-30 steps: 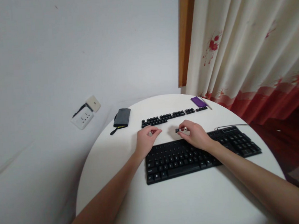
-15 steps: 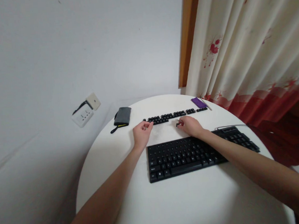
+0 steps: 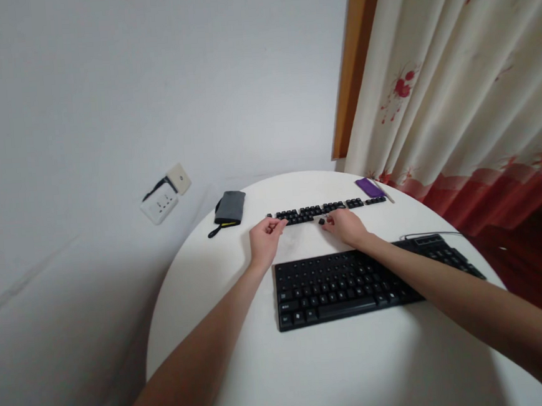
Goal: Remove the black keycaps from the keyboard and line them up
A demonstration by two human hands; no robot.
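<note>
My left hand (image 3: 264,238) is closed in a pinch at the left part of a row of loose black keycaps (image 3: 309,212). Whatever may be between its fingertips is too small to make out. My right hand (image 3: 345,227) is also pinched, in front of the row's middle. At its fingertips is a single black keycap (image 3: 322,221), low over the white table or touching it. Under my right forearm lies a black keyboard (image 3: 334,285). Its upper rows look bare of keycaps, while the lower rows carry lettered ones. My forearm hides part of its right half.
The round white table (image 3: 246,367) stands against a wall with a socket (image 3: 161,202). A grey pouch (image 3: 231,207) lies at the back left. At the back right are a purple item (image 3: 370,187) and a thin stick (image 3: 385,193). A cable (image 3: 430,234) runs behind the keyboard.
The view has shifted a little, so the table and its things appear further right. My right hand has moved slightly toward the keycap row with the keycap at its fingertips. My left hand stays pinched.
</note>
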